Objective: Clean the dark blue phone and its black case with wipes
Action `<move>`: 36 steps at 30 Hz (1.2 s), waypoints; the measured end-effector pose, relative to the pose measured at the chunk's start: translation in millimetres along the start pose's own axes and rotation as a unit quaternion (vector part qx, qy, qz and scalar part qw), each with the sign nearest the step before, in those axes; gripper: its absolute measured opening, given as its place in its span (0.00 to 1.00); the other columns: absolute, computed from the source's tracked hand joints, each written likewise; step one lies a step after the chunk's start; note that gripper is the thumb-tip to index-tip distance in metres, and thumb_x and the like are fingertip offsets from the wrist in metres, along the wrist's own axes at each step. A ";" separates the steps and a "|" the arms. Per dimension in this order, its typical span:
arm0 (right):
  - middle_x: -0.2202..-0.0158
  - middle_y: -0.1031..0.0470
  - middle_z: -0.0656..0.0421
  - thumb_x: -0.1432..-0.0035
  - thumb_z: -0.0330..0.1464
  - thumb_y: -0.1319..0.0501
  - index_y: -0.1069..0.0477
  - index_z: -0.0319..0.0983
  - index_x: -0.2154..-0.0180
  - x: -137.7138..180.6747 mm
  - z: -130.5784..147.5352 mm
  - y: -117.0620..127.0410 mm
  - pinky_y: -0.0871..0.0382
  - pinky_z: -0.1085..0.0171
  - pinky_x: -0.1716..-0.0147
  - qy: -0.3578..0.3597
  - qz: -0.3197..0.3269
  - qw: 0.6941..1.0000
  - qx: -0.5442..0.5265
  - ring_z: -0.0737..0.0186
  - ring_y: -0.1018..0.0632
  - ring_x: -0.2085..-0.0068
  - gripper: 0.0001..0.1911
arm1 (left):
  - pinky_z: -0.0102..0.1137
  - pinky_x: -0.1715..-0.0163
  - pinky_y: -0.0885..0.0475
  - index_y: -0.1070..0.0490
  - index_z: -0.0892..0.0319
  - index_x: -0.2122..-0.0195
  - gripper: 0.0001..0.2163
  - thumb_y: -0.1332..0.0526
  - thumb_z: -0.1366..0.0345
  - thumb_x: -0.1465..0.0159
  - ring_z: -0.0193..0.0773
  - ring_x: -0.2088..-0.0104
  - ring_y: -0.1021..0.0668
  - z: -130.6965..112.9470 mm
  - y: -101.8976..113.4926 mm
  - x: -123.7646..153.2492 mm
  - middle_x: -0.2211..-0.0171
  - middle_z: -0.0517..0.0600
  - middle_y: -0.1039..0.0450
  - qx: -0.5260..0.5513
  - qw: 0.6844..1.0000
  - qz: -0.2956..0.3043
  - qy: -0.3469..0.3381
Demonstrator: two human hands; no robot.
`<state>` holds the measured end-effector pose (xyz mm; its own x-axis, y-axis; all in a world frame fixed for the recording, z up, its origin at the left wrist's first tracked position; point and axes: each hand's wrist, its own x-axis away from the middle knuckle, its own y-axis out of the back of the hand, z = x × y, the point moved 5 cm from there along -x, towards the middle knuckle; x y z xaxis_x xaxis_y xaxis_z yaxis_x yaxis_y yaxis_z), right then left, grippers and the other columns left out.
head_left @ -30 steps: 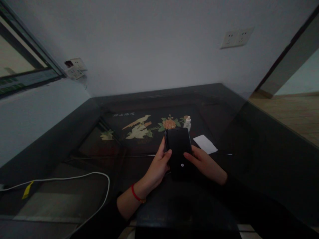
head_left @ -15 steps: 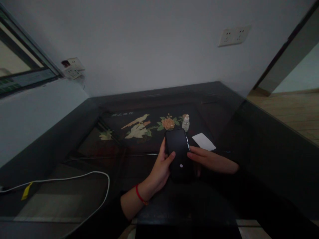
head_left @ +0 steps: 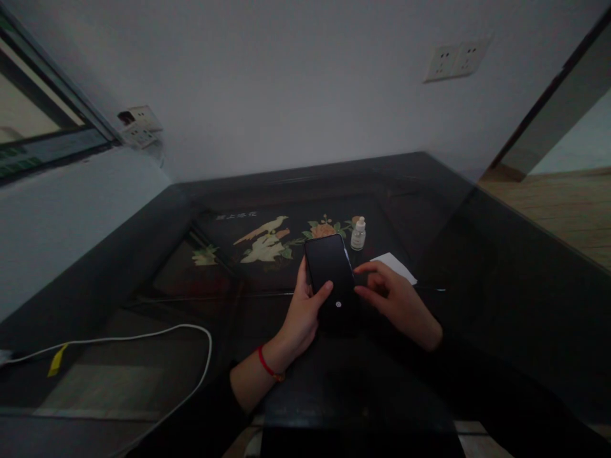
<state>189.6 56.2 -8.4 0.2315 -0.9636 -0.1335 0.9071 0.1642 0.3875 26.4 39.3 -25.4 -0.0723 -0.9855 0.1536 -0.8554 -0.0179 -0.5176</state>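
Note:
A black phone (head_left: 330, 275) with a dark screen and a small white fingerprint icon is held above the dark glass-topped table (head_left: 477, 305). My left hand (head_left: 300, 315), with a red string on its wrist, grips the phone's left edge, thumb across the lower screen. My right hand (head_left: 396, 302) is beside the phone's right edge, fingers loosely curled and apart, thumb and forefinger near the edge; nothing shows in it. A small white dropper bottle (head_left: 358, 234) stands just beyond the phone. A white paper slip (head_left: 396, 266) lies behind my right hand.
A white cable (head_left: 143, 334) with a yellow tag curves over the table's left part. Bird and flower inlay (head_left: 267, 245) shows under the glass. Walls with sockets (head_left: 456, 60) close off the back and left. A wooden floor lies at right.
The phone has shifted slightly left and farther from me. My right hand has come off the phone's lower right side and now hovers beside its edge.

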 end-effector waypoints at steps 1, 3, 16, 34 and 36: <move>0.77 0.35 0.66 0.46 0.38 0.36 0.35 0.42 0.55 -0.5 -2.0 0.1 0.36 0.64 0.76 -0.007 -0.005 1.000 -0.023 0.64 0.30 0.76 0.17 | 0.37 0.42 0.34 0.54 0.47 0.33 0.41 0.33 0.70 0.43 0.43 0.41 0.31 -1.0 0.7 -0.9 0.38 0.51 0.36 -0.006 1.000 0.001 -0.004; 0.71 0.29 0.62 0.47 0.39 0.36 0.38 0.41 0.52 -1.5 -8.8 -5.4 0.31 0.64 0.73 -0.046 0.039 0.994 -0.092 0.63 0.26 0.71 0.22 | 0.39 0.42 0.34 0.54 0.48 0.33 0.41 0.33 0.69 0.43 0.44 0.41 0.31 -1.6 2.4 -2.9 0.38 0.52 0.36 -0.010 1.000 0.005 -0.003; 0.60 0.21 0.52 0.48 0.44 0.32 0.29 0.34 0.57 11.0 -20.4 -31.7 0.24 0.62 0.58 -0.192 0.265 0.902 -0.281 0.59 0.18 0.60 0.23 | 0.34 0.38 0.42 0.56 0.45 0.32 0.39 0.36 0.67 0.40 0.40 0.36 0.37 -8.5 6.2 -7.0 0.34 0.49 0.44 -0.029 0.998 0.011 -0.063; 0.60 0.22 0.52 0.48 0.45 0.33 0.29 0.34 0.57 10.6 -24.7 -30.4 0.24 0.62 0.62 -0.197 0.253 0.915 -0.245 0.59 0.19 0.61 0.23 | 0.35 0.37 0.42 0.54 0.47 0.33 0.39 0.35 0.66 0.42 0.40 0.36 0.38 -5.1 8.1 -11.3 0.34 0.49 0.43 -0.050 0.996 0.012 -0.067; 0.58 0.22 0.52 0.48 0.45 0.33 0.29 0.35 0.56 5.2 -21.6 -22.6 0.24 0.61 0.63 -0.166 0.231 0.933 -0.220 0.59 0.20 0.59 0.24 | 0.36 0.38 0.41 0.53 0.48 0.33 0.39 0.34 0.66 0.42 0.42 0.37 0.37 -5.4 7.5 -10.0 0.34 0.49 0.42 -0.054 0.997 0.025 -0.043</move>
<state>177.9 52.0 -37.6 0.5782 -0.7686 0.2738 0.8109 0.5785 -0.0886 17.9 49.9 -26.3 -0.0756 -0.9956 0.0554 -0.9028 0.0447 -0.4277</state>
